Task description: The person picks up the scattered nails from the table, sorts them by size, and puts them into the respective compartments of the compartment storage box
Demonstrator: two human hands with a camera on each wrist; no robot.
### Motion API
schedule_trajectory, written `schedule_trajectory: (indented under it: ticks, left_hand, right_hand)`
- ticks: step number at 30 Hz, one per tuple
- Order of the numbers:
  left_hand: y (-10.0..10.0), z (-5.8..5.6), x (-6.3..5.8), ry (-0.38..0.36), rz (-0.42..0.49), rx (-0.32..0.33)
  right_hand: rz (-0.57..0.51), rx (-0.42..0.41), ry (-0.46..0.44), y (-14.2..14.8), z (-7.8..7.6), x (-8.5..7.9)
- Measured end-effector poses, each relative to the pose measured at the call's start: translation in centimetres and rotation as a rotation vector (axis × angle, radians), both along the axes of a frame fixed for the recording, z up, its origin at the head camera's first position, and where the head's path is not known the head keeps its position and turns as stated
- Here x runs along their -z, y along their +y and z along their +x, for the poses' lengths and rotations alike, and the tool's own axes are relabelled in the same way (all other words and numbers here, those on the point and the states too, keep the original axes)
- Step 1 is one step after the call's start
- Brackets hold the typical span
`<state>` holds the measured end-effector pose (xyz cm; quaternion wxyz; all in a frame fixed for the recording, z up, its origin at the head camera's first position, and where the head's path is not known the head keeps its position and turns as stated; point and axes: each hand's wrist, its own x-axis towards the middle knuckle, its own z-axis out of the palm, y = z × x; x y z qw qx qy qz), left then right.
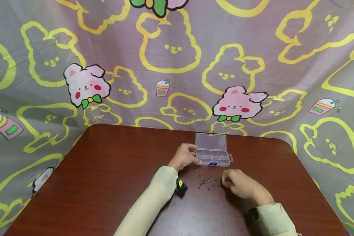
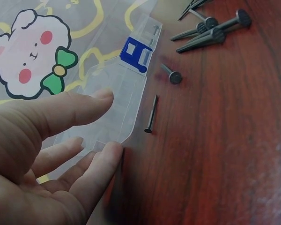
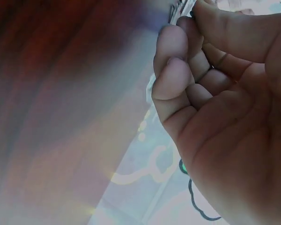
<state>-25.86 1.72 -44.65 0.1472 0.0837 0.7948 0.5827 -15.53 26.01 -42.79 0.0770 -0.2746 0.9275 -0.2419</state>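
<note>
A clear plastic compartment box with a blue latch stands with its lid raised. My left hand holds its left end, the thumb at the front corner and the other fingers behind. Several dark metal nails lie in a loose heap in front of the box. At the right side of that heap, my right hand pinches a nail between thumb and fingertips, mostly hidden by them. A small nail and a short thick-headed one lie near the box in the left wrist view.
The brown wooden table reaches back to a grey curtain with yellow cartoon outlines. A hanging tab sticks out from the box's right end. Dark straps circle both sleeved wrists.
</note>
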Motion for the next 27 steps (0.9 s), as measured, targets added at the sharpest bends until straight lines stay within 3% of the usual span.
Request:
schedule_trajectory:
  ticks: [10, 21, 27]
  left_hand:
    - [0.0, 0.1, 0.2, 0.006, 0.012, -0.002]
    - [0.0, 0.0, 0.3, 0.019, 0.008, -0.016]
    - [0.1, 0.1, 0.3, 0.018, 0.005, -0.015]
  right_hand:
    - [-0.036, 0.138, 0.062, 0.8, -0.5, 0.1]
    - [-0.12, 0.203, 0.048, 1.4, -1.3, 0.2]
    - [-0.154, 0.278, 0.062, 1.5, -1.7, 0.5]
